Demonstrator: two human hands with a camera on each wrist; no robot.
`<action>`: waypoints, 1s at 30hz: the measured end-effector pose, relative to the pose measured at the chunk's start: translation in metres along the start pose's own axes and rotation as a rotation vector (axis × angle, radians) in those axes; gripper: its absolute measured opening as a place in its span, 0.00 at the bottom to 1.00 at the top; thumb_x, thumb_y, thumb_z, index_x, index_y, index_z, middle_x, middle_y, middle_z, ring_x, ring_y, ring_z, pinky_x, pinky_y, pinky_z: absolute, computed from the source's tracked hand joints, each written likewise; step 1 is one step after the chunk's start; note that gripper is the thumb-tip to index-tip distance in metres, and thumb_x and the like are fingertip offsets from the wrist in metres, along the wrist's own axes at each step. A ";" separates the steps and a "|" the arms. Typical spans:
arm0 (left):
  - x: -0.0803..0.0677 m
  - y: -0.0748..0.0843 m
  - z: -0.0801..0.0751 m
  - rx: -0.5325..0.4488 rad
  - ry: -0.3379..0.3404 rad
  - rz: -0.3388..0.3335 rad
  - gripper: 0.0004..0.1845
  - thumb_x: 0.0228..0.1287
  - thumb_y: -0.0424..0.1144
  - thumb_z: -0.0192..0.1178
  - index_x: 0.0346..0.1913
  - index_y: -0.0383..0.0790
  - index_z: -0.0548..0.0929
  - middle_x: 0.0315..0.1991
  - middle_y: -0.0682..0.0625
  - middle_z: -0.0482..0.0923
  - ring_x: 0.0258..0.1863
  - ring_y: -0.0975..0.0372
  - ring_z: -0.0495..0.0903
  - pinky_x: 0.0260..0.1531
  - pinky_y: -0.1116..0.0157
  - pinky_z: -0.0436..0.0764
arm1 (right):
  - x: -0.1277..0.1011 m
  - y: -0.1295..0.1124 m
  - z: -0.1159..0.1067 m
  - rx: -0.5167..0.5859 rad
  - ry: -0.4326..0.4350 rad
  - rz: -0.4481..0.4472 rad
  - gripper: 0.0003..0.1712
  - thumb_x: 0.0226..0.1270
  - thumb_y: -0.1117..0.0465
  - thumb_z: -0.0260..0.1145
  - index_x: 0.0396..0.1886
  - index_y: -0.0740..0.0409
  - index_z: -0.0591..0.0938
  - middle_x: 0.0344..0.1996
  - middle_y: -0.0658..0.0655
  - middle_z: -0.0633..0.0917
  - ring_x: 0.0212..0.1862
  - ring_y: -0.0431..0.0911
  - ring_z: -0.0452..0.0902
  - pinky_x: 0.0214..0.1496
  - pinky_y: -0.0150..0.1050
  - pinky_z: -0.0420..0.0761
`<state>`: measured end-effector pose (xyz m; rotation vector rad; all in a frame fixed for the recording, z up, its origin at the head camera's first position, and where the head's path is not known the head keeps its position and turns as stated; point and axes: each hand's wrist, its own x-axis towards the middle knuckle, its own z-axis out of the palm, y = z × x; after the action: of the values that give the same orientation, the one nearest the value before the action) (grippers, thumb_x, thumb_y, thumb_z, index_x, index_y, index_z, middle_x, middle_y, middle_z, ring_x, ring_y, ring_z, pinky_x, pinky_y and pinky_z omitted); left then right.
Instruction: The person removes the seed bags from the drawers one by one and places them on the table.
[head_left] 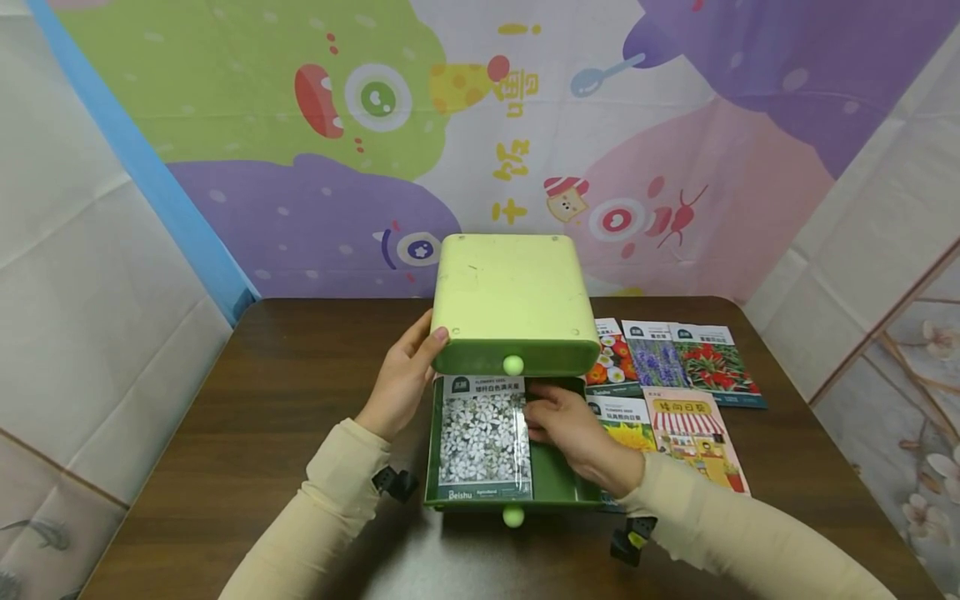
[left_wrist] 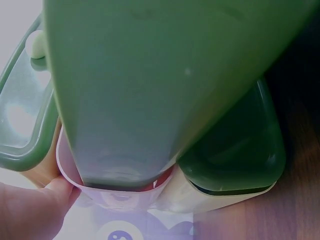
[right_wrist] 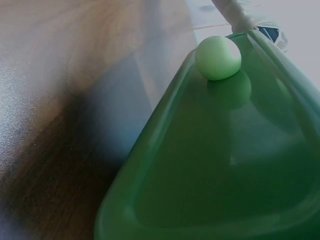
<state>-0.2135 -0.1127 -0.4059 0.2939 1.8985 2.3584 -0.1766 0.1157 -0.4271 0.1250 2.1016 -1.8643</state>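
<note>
A small drawer cabinet (head_left: 513, 287) with a light green top stands on the table, its green middle drawer (head_left: 555, 475) pulled out. Inside that drawer, on the left, lies a seed packet (head_left: 480, 437) with white flowers. My right hand (head_left: 573, 429) reaches into the drawer from the right, fingers bent at the packet's right edge; some fingertips are hidden. My left hand (head_left: 401, 379) rests against the cabinet's left side, thumb on its front corner. In the left wrist view that hand (left_wrist: 32, 210) is beside the pink housing (left_wrist: 120, 197). The right wrist view shows the drawer's front and knob (right_wrist: 218, 58).
Right of the cabinet lie several other seed packets, among them one with red flowers (head_left: 712, 367), a lavender one (head_left: 656, 362) and a pink one with a striped awning (head_left: 697, 437). The upper drawer (head_left: 465, 358) is closed above the open one. A cartoon cloth (head_left: 315, 192) hangs behind the table (head_left: 300, 400).
</note>
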 end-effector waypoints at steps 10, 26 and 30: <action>0.001 0.000 0.000 0.015 0.003 -0.006 0.34 0.76 0.45 0.51 0.78 0.43 0.52 0.77 0.48 0.54 0.72 0.56 0.62 0.74 0.51 0.60 | -0.003 0.002 0.001 -0.104 -0.137 0.082 0.30 0.73 0.67 0.55 0.71 0.75 0.62 0.32 0.58 0.75 0.30 0.41 0.68 0.33 0.33 0.79; 0.000 0.001 0.000 0.048 0.008 -0.025 0.34 0.76 0.47 0.51 0.78 0.47 0.52 0.75 0.50 0.57 0.67 0.56 0.68 0.65 0.57 0.71 | -0.001 -0.003 -0.005 -0.046 -0.131 0.095 0.15 0.74 0.67 0.54 0.56 0.71 0.71 0.25 0.50 0.67 0.22 0.39 0.61 0.23 0.29 0.77; 0.000 0.000 -0.001 0.048 0.009 -0.025 0.33 0.76 0.47 0.50 0.78 0.47 0.52 0.75 0.50 0.58 0.66 0.58 0.70 0.60 0.64 0.74 | 0.000 -0.005 -0.009 0.002 -0.152 0.106 0.07 0.74 0.68 0.54 0.34 0.61 0.67 0.20 0.48 0.62 0.20 0.38 0.56 0.22 0.29 0.71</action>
<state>-0.2139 -0.1136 -0.4059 0.2629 1.9531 2.3055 -0.1793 0.1239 -0.4218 0.0899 1.9526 -1.7575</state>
